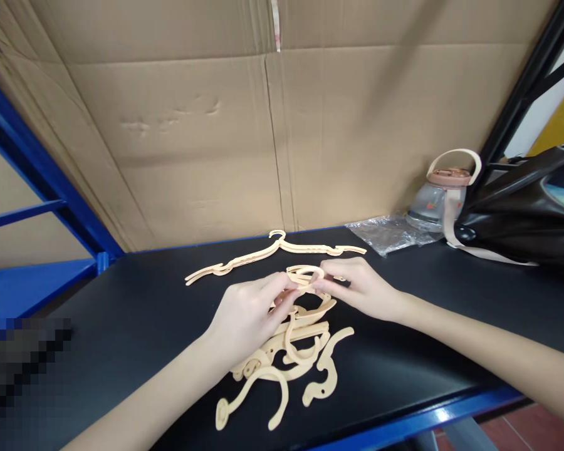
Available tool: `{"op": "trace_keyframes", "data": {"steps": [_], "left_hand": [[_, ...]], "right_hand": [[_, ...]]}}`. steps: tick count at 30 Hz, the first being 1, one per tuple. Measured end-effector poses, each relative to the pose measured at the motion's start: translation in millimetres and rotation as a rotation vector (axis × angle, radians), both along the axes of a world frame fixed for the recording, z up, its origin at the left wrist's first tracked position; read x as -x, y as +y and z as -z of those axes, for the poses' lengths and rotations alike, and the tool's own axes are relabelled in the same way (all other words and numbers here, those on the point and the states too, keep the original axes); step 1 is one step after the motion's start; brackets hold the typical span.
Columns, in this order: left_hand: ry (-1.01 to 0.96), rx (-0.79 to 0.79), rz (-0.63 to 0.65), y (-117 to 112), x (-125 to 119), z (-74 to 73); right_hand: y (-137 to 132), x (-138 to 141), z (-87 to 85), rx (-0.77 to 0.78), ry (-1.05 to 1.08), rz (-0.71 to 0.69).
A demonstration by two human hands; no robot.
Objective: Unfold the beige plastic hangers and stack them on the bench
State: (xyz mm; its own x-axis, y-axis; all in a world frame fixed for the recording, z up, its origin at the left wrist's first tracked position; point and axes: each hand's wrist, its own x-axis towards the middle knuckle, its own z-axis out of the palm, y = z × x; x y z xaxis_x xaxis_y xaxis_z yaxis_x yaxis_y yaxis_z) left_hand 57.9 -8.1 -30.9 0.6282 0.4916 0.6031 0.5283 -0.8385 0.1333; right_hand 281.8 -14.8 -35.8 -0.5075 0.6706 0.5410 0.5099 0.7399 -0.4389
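Between the fingertips of my left hand and my right hand is a cream plastic hanger hook. Both hands are closed in a pinch on it, and the fingers partly hide where it joins other pieces. Below them lies a heap of cream hanger parts, partly covered by my left hand. A loose hook piece with a round end rests at the near side of the heap. To its right is a curved hanger arm piece. Beyond my hands a whole folding hanger lies spread out flat.
The black tabletop has a blue metal edge. Cardboard stands behind it. At the back right are a clear plastic bag, a water bottle with a strap, and a black bag. A blue frame rises on the left.
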Motion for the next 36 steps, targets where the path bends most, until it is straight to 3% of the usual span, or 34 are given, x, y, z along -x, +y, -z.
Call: {"op": "trace_keyframes", "data": {"steps": [4,11,18,24,29,36], "left_hand": [[0.033,0.024,-0.035,-0.2,0.5,-5.1],[0.090,-0.093,-0.032,-2.6,0.7,-6.8],[0.145,-0.134,-0.051,4.4,3.3,-5.3],[0.153,-0.019,-0.156,9.2,5.2,-9.2],[0.138,0.162,-0.269,18.6,13.3,-11.4],[0.017,0.291,-0.335,41.5,26.6,1.2]], "right_hand": [[-3.1,1.8,-3.2,0.047,0.142,0.084],[-5.7,2.8,-6.7,0.042,0.274,0.079],[-3.0,0.3,-9.7,0.269,0.306,-0.023],[0.9,-0.7,-10.0,0.407,0.425,-0.011],[5.6,-5.8,-12.2,0.373,0.488,0.038],[16.7,-9.7,-8.0,0.339,0.624,0.092]]}}
